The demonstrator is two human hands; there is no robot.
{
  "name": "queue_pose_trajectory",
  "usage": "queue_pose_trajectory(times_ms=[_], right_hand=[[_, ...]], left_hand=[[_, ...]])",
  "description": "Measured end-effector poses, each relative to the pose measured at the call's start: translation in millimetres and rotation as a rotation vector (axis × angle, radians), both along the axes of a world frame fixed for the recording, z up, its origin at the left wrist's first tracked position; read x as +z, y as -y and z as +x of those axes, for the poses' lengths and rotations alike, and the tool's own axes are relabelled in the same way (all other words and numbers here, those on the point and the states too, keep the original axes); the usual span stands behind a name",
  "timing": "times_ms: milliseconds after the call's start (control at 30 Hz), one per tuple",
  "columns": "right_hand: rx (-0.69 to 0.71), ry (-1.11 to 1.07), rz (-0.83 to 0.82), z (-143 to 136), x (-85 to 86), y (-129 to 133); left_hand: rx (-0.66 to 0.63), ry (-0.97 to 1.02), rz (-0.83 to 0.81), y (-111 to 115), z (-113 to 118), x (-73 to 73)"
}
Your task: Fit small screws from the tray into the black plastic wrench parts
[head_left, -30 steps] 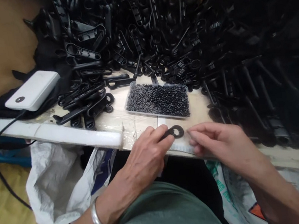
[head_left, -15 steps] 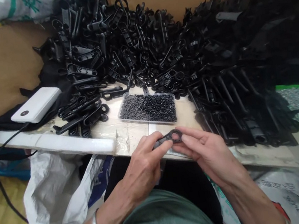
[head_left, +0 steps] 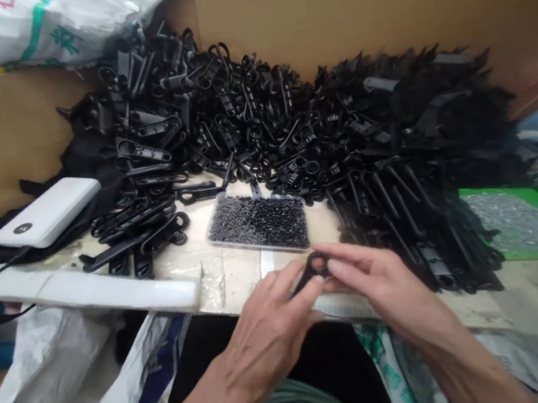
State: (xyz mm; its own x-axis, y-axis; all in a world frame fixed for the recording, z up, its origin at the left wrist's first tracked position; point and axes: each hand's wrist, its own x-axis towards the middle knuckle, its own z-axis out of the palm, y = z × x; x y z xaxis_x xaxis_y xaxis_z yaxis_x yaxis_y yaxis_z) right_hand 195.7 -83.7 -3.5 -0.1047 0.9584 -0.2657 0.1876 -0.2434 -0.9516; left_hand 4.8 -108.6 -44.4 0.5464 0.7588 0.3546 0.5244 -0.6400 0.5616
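Between my two hands, over the front edge of the bench, is a black plastic handle with a ring-shaped end (head_left: pixel 315 263). My left hand (head_left: pixel 271 319) is closed around its body, thumb and fingers along the sides. With thumb and fingertips, my right hand (head_left: pixel 374 280) pinches the ring end; whether a small part is also in that pinch is hidden. Just beyond them lies a clear plastic box (head_left: pixel 262 249) of small parts, grey metal ones (head_left: pixel 234 219) on the left and black ones (head_left: pixel 279 221) on the right.
Black plastic handles (head_left: pixel 235 112) are heaped across the back against cardboard (head_left: pixel 345 1). More lie in rows (head_left: pixel 396 209) at right, beside a green tray (head_left: pixel 514 254) of small shiny pieces. A white power bank (head_left: pixel 48 211) with a cable sits left. White sacks (head_left: pixel 40 397) hang below the bench.
My view has tilted up and shifted right, so the bench appears lower and further left. Both hands still hold the black handle, now turned slightly, with its ring end darker.
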Motion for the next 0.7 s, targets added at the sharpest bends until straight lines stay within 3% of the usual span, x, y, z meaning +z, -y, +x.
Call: queue_pose_trajectory(times_ms=[133, 267, 467, 567, 700], right_hand=[[0.097, 0.600, 0.318, 20.8, 25.3, -33.6], [0.197, 1.080, 0.456, 23.0, 23.3, -58.8], [0.218, 1.351, 0.450, 12.1, 16.1, -79.1], [0.223, 1.478, 0.487, 7.5, 13.5, -88.5], [0.194, 1.550, 0.496, 2.2, 7.4, -93.3]], left_hand=[[0.114, -0.004, 0.094, -3.3, -16.1, 10.0], [0.379, -0.065, 0.237, -6.9, -63.8, 16.8], [0.726, -0.295, 0.303, -16.9, -131.1, 30.7], [0.821, -0.421, 0.256, -24.2, -145.6, 32.3], [0.835, -0.513, 0.226, -31.8, -150.6, 31.5]])
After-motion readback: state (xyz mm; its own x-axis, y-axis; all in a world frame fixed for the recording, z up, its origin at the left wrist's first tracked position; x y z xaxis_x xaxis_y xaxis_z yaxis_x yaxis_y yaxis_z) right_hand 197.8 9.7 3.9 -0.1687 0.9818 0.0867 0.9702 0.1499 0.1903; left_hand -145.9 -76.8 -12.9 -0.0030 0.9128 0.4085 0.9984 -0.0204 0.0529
